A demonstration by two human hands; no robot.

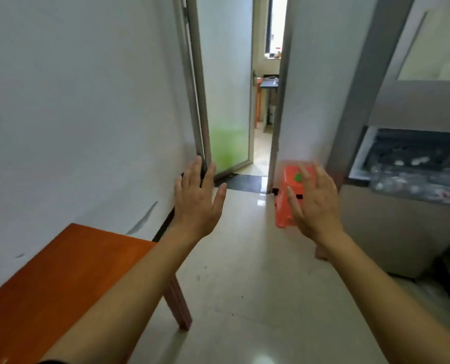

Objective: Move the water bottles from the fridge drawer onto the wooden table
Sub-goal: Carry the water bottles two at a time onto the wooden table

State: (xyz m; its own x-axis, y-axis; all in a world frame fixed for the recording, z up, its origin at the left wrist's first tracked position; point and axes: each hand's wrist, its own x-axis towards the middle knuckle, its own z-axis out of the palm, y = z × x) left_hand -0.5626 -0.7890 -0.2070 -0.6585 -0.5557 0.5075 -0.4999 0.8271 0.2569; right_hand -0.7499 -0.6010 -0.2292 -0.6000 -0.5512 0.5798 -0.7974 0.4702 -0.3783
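The fridge drawer stands pulled out at the right. Inside it lie several clear water bottles, blurred. The wooden table with an orange-brown top sits at the lower left against the wall. My left hand is raised over the floor near the wall, fingers spread, holding nothing. My right hand is raised to the left of the drawer, fingers apart, also holding nothing.
An orange plastic stool stands on the floor behind my right hand, next to the fridge body. A frosted glass door stands open onto another room ahead. The floor is pale tile.
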